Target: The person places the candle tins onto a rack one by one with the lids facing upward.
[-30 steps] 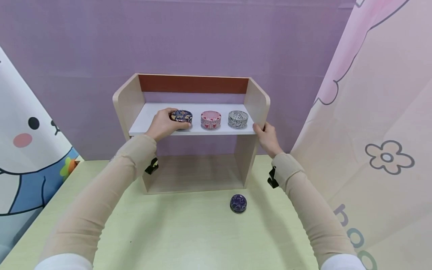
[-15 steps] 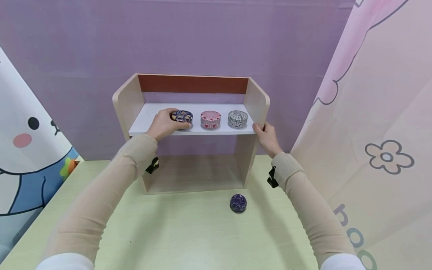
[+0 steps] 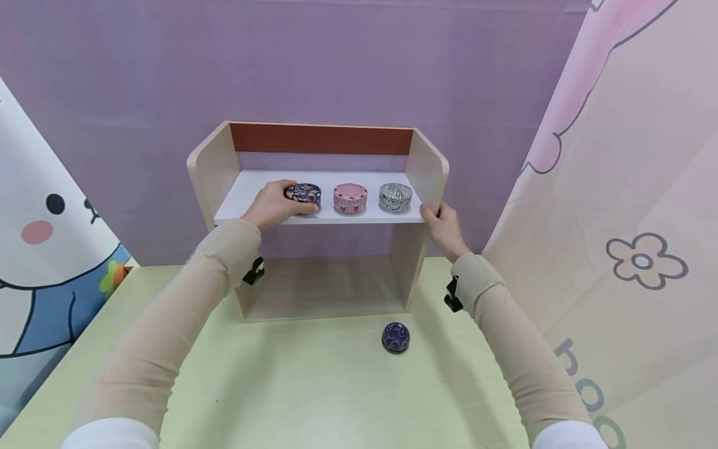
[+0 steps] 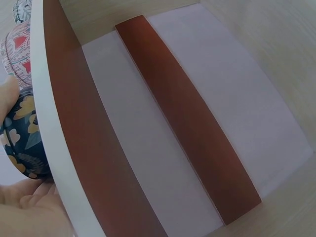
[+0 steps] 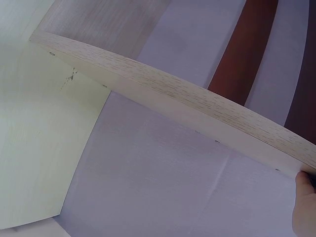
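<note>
My left hand (image 3: 270, 206) grips a round dark blue floral tin (image 3: 304, 193) at the left of the white upper shelf board (image 3: 331, 177). Thumb in front and fingers behind, it holds the tin low on the board; yellow flowers show on this tin (image 4: 25, 131) in the left wrist view. To its right stand a pink tin with red hearts (image 3: 350, 199) and a black-and-white patterned tin (image 3: 395, 198), in a row. My right hand (image 3: 445, 232) grips the front edge of the unit's right side panel (image 3: 429, 165), its fingers partly hidden behind the panel.
A purple swirl-patterned tin (image 3: 396, 337) lies on the pale table (image 3: 314, 386) before the wooden shelf unit, whose lower board (image 3: 325, 287) sits at table level. A purple cloth (image 3: 336, 62) hangs behind, with printed curtains (image 3: 611, 187) on both sides.
</note>
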`<state>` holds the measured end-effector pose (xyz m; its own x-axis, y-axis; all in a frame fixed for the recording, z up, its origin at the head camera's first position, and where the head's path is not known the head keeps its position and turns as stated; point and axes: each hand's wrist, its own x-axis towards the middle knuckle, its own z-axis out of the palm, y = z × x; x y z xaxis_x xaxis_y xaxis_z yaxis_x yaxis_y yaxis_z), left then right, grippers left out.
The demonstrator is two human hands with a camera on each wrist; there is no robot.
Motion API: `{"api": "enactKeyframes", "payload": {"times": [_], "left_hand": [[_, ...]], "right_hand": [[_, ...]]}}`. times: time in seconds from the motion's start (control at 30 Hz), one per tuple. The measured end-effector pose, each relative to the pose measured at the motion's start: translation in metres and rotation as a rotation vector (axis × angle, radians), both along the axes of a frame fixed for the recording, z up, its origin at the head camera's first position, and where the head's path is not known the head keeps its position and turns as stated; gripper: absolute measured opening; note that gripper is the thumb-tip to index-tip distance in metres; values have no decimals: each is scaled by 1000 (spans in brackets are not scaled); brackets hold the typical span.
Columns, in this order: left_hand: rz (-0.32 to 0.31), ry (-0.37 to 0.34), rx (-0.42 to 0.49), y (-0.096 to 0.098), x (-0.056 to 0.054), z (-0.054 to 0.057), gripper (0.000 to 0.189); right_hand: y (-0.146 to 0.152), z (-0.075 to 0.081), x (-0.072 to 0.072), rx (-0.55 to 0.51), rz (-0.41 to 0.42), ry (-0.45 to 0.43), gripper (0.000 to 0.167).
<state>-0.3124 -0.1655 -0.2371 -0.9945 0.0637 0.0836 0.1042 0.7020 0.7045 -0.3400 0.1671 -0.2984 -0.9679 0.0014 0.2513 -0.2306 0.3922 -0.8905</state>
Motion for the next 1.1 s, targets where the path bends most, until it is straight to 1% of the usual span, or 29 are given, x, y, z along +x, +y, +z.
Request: {"api": "enactKeyframes", "payload": {"times": [0.17,0.4,0.63,0.93,1.1], "left_hand": [[-7,-13,-2,-1,1,0,85],[-9,-12,1,-2,1,-1,86],[-3,-19,-6,-2,1,-1,88],[2,6,12,-3,-2,-6,90],[-2,11,29,-4,-2,-5,90]], "right_hand": [[0,0,0,-8,1,-7,47],[0,0,0,1,0,0,48],[-1,-1,-1,1,-4,6,47],[-1,-1,0,7,5,19,48],[-1,-1,0,5,-3,16,47]]}}
